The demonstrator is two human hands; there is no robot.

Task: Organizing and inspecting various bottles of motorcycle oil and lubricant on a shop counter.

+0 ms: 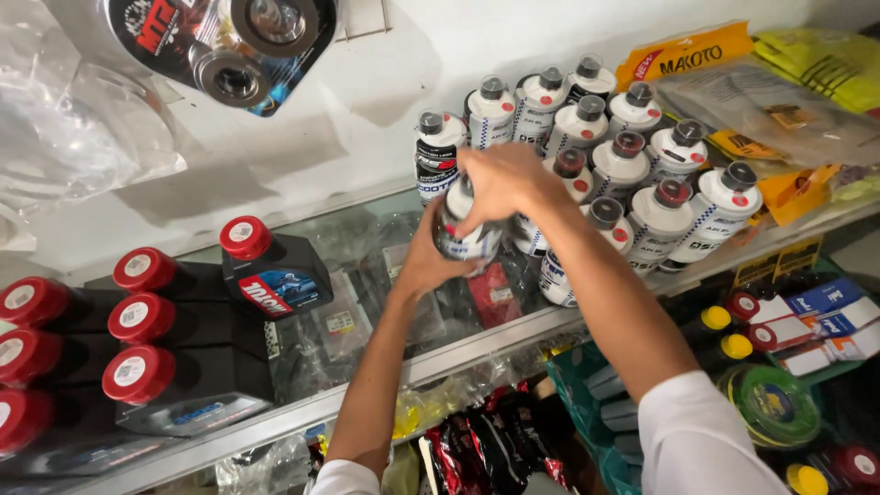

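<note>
Both my hands hold one white oil bottle (467,240) with a dark cap just above the glass shelf (367,275). My left hand (426,261) wraps its lower body from the left. My right hand (500,179) covers its top from above. Right behind it stands a cluster of several matching white bottles (632,165) with grey and dark red caps. The held bottle's cap is hidden under my right hand.
Several black oil bottles with red caps (137,321) stand at the left of the shelf. Yellow packets (733,73) lie at the right. Packaged parts hang on the white wall (238,46). A lower shelf holds small boxes (825,321), yellow-capped bottles and packets.
</note>
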